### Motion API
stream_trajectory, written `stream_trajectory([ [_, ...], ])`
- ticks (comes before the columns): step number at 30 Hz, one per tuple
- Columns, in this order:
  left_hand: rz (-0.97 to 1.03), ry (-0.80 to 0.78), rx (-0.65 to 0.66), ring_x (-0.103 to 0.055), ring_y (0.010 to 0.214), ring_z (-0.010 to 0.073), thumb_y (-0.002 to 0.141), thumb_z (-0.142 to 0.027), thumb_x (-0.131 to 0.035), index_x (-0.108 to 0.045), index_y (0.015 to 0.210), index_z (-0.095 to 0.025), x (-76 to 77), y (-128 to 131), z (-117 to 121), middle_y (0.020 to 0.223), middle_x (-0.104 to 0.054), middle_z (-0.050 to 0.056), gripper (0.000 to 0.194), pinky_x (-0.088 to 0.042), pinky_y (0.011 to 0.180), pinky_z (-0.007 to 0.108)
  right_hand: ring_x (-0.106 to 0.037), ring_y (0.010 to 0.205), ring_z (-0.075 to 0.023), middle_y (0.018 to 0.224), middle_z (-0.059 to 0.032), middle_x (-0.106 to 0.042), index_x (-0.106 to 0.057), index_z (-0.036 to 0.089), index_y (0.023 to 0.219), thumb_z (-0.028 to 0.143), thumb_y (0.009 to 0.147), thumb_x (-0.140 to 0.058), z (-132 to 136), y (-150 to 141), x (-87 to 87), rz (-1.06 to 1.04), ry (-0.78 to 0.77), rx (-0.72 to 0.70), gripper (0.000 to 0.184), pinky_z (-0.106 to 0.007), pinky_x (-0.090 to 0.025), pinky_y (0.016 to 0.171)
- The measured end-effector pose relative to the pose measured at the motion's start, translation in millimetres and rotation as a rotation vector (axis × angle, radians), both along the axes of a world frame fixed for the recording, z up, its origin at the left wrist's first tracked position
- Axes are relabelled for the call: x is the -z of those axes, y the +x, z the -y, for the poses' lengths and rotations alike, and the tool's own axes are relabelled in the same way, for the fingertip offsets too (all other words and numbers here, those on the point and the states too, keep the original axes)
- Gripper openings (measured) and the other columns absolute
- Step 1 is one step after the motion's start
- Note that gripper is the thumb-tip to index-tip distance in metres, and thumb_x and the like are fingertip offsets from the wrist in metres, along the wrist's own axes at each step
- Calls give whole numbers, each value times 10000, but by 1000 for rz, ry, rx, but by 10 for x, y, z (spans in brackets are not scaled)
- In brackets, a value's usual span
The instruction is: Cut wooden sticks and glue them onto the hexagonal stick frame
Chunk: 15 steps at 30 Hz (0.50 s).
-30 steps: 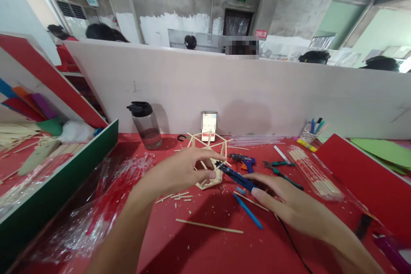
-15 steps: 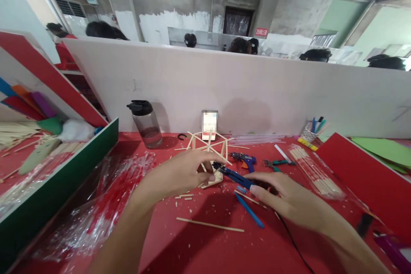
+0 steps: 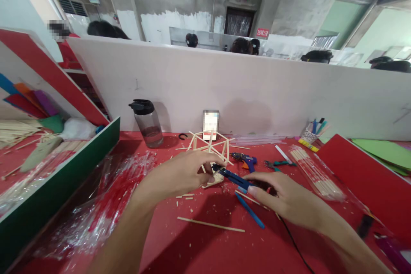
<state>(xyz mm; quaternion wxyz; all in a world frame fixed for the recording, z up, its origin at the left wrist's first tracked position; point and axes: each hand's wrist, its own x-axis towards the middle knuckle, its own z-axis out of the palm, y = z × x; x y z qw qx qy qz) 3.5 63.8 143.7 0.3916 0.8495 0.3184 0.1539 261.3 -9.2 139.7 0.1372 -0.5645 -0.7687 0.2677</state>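
Note:
My right hand [image 3: 272,192] is closed around a dark blue utility knife [image 3: 237,178], with a long slot along its body. Its dark tip points left, into the space between the fingers of my left hand [image 3: 189,170]. My left thumb and fingers pinch what looks like a small wooden stick at that tip; the fingers partly hide it. Just behind stands a frame of thin wooden sticks [image 3: 226,149]. Under my left fingers lies a small pale wooden base [image 3: 215,181].
A water bottle [image 3: 148,126], a lit phone [image 3: 210,125] and a glue gun [image 3: 246,160] stand or lie behind my hands. Green-handled pliers [image 3: 279,164] and bagged sticks [image 3: 316,173] are right. A blue pen [image 3: 249,209], a loose stick [image 3: 210,224] and scraps lie in front.
The view has shifted very slightly. Both hands and the knife keep nearly the same pose, with the knife's tip still at my left fingers.

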Motion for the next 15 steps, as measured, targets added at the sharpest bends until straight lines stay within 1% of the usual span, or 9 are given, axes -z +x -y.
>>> stream_trajectory([
  [3, -19, -1, 3, -590, 740, 147, 889, -283, -562, -700, 1083, -264, 2, -20, -3, 864, -687, -8, 239, -419, 657, 242, -696, 964, -235, 1150, -68, -749, -702, 238, 1231, 488, 985, -469, -3, 1, -11, -8, -14, -26, 420, -313, -510, 820],
  [8, -29, -2, -11, -584, 730, 146, 881, -278, -573, -701, 1083, -272, 16, -32, -10, 852, -684, -15, 239, -407, 637, 235, -696, 968, -230, 1147, -55, -752, -705, 246, 1220, 483, 984, -480, -5, -8, -13, 7, -14, -15, 403, -307, -500, 817],
  [15, -40, 12, -31, -571, 699, 140, 881, -285, -567, -717, 1058, -262, -18, -12, 20, 836, -687, -10, 234, -392, 618, 233, -704, 929, -225, 1125, -65, -760, -721, 245, 1199, 487, 983, -476, -10, -16, 32, 28, 25, -18, 407, -288, -495, 744],
])
